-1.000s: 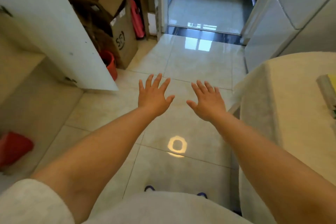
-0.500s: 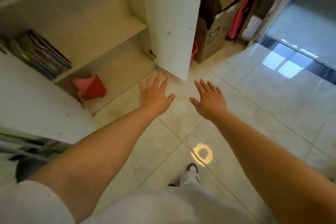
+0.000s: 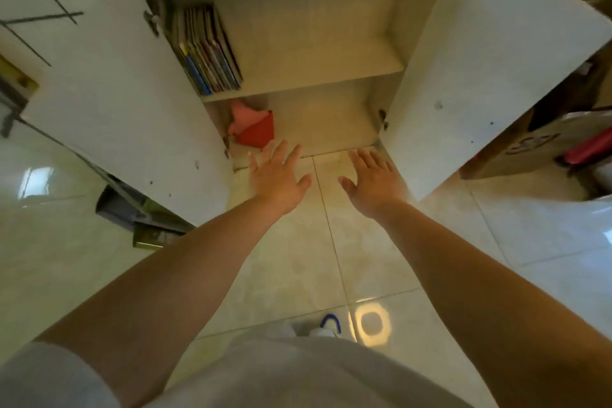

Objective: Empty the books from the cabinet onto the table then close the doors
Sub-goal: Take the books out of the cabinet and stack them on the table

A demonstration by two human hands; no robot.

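The pale wooden cabinet (image 3: 331, 53) stands with both white flat doors swung wide, the left door (image 3: 109, 86) and the right door (image 3: 490, 60) flanking its shelves. A row of thin upright books with coloured spines (image 3: 207, 50) leans at the left end of the middle shelf, against the side wall. Below, at the left corner of the bottom shelf, lies a red and pink folded object (too blurred to identify) (image 3: 253, 128). The left hand (image 3: 278, 176) and right hand (image 3: 374, 181) hover palm-down over the glossy beige tiled floor (image 3: 331, 258), fingers spread, holding nothing.
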